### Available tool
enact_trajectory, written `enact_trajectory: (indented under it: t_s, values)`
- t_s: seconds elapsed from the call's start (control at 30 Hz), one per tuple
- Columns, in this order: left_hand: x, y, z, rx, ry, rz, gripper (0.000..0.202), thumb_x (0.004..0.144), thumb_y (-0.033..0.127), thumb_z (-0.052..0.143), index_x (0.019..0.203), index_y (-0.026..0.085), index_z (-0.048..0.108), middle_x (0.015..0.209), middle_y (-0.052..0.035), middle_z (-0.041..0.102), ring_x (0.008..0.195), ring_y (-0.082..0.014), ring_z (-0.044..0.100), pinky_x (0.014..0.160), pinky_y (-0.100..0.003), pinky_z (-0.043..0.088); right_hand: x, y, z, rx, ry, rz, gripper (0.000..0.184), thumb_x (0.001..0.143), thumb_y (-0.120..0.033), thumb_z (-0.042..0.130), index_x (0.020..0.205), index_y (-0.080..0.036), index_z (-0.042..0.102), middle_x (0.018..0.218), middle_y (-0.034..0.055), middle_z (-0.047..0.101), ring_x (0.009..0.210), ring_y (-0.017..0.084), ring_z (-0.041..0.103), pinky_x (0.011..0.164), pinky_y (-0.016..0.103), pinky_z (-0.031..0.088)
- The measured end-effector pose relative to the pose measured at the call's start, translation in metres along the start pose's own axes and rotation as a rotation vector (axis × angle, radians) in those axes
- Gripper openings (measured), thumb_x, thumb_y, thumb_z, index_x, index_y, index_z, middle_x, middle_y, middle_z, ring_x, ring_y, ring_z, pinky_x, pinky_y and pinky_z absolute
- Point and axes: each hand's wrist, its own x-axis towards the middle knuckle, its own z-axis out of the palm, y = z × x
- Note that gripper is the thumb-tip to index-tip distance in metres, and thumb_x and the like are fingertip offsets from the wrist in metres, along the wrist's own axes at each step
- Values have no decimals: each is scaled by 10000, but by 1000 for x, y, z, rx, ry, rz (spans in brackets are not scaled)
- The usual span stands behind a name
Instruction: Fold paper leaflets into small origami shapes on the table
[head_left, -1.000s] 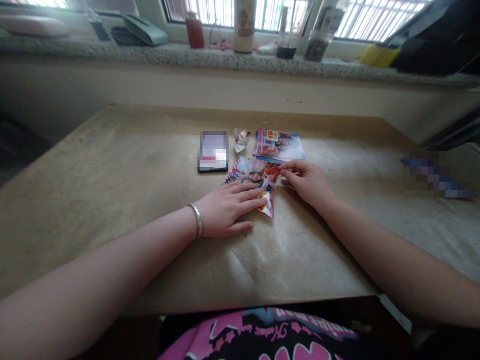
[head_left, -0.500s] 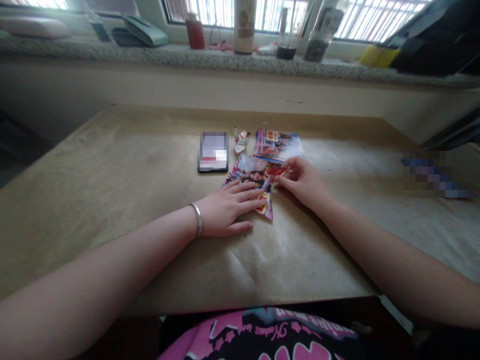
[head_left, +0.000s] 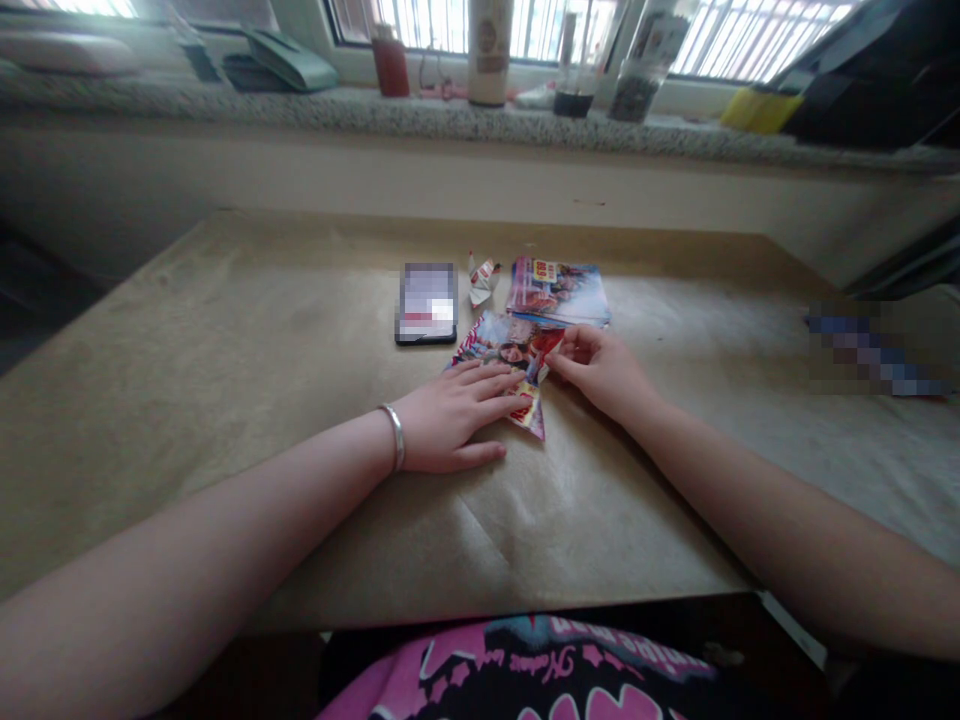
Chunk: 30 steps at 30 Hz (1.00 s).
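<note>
A colourful printed sheet of paper (head_left: 508, 345), folded to a roughly triangular shape, lies on the table in front of me. My left hand (head_left: 457, 418) rests flat across its lower left part, fingers spread. At the sheet's right edge my right hand (head_left: 600, 368) pinches the paper between thumb and fingers. Just behind it is a stack of similar printed sheets (head_left: 562, 292). A small folded paper figure (head_left: 482, 280), white and red, stands left of the stack. To its left lies a phone (head_left: 426, 303) with a blurred screen.
The table (head_left: 262, 350) has a tan cover. Behind it, a granite windowsill (head_left: 420, 108) holds a red bottle (head_left: 390, 65), a tall pale container (head_left: 489, 55), a green case (head_left: 292, 62) and a yellow item (head_left: 759, 110). A blurred object (head_left: 877, 350) lies at the right.
My right hand has shifted slightly down and towards me, drawing the sheet's right edge along with it. My left hand stays flat in place.
</note>
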Motion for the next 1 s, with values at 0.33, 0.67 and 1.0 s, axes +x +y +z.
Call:
enact_trajectory:
  t_s: [0.33,0.67,1.0]
  values:
    - [1,1,-1,17,-4,-17,610,896,449,475,1428,168,372,1524,-118,310,1413,-281,270,1165,-442,214,2,6,2,11,53,25,281,673,-348,658,780,-248,418,630,-50,572,500,125,542,479,268,441]
    - [0,1,0,20,8,14,571,906,443,453,1422,207,393,1512,-78,346,1398,-287,284,1150,-470,222,4,1,-5,175,-59,90,416,572,-352,764,865,-213,505,596,-52,625,538,125,592,563,269,482]
    - [-3,0,0,25,25,37,569,892,446,475,1412,225,408,1506,-91,353,1380,-293,314,1132,-472,253,1,1,-10,121,-155,69,325,611,-295,736,885,-182,604,635,-18,664,550,124,605,543,250,481]
